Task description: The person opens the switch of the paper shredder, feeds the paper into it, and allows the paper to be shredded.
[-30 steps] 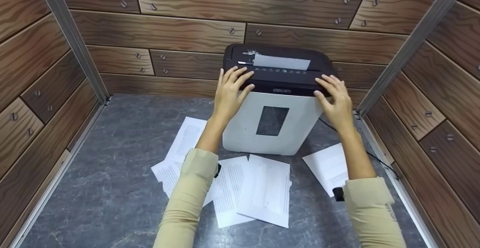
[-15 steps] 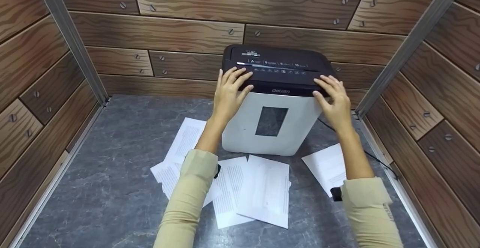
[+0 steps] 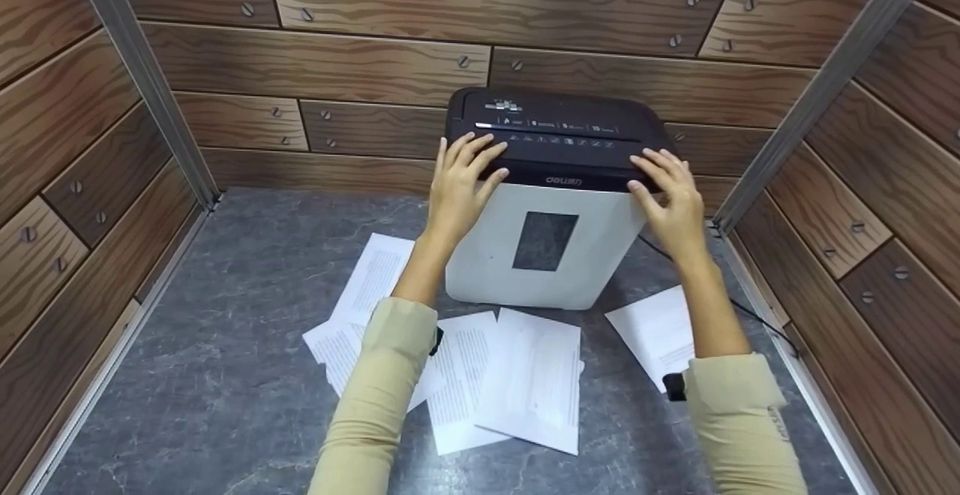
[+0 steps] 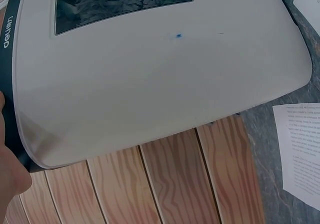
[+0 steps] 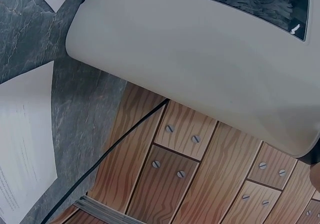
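Note:
A paper shredder [image 3: 472, 270] with a black top and pale grey body stands against the back wall. Its slot shows no sheet sticking out. My left hand [image 3: 454, 195] rests on the top's front left, fingers spread and thumb at the front rim. On the front right lies my right hand [image 3: 675, 206], posed much the same way. Shredded strips show behind the dark window [image 4: 120, 4] in the left wrist view. Both wrist views catch only slivers of the hands at the black rim.
Several printed sheets [image 3: 529, 382] lie overlapping on the grey marbled surface [image 3: 225, 345] before the shredder. Another sheet [image 3: 656, 330] is at the right, partly behind my right forearm. A black cord [image 5: 105, 156] runs along the right side. Wood-patterned walls [image 3: 390, 67] enclose three sides.
The white sheet standing in the shredder's slot a second ago has sunk in and is out of sight. Both hands have stayed in place.

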A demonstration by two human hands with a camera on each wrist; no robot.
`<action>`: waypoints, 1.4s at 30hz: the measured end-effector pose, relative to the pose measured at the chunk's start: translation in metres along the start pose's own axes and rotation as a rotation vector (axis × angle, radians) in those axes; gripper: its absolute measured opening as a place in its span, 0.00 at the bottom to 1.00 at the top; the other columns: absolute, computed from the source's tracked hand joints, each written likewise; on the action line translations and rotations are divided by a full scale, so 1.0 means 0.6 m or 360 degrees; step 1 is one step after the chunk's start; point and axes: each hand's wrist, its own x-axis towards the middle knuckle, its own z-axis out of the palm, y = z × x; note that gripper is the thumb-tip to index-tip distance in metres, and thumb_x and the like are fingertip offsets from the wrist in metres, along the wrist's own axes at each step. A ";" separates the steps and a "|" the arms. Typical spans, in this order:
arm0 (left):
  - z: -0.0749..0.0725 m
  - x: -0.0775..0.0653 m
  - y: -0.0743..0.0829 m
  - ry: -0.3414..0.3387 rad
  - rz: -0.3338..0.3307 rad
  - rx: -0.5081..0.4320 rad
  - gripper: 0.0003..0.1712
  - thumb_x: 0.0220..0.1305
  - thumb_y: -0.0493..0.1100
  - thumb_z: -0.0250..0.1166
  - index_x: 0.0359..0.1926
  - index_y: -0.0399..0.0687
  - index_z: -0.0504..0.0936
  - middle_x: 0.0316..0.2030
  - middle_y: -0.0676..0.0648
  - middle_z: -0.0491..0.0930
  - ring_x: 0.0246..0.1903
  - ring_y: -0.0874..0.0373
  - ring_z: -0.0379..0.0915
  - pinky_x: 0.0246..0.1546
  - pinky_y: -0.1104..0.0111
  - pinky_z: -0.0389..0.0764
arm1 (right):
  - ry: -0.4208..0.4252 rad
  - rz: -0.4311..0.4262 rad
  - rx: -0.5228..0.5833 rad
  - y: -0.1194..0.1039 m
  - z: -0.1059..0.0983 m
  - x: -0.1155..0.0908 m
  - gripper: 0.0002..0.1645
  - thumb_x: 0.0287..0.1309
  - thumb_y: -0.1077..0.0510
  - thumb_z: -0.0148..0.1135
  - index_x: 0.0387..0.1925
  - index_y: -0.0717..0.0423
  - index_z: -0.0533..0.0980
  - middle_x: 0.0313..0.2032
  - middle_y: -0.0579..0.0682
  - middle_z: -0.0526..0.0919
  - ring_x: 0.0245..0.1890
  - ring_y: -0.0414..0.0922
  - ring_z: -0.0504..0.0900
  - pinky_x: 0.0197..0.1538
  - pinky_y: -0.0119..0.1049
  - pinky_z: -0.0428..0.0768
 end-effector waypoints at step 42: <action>0.001 -0.001 0.003 0.0021 -0.0005 -0.0028 0.22 0.64 0.54 0.55 0.55 0.52 0.77 0.57 0.50 0.70 0.62 0.54 0.54 0.66 0.61 0.34 | 0.0032 -0.0007 0.0000 0.001 0.003 -0.002 0.18 0.52 0.64 0.65 0.47 0.60 0.79 0.51 0.56 0.77 0.59 0.54 0.66 0.66 0.43 0.48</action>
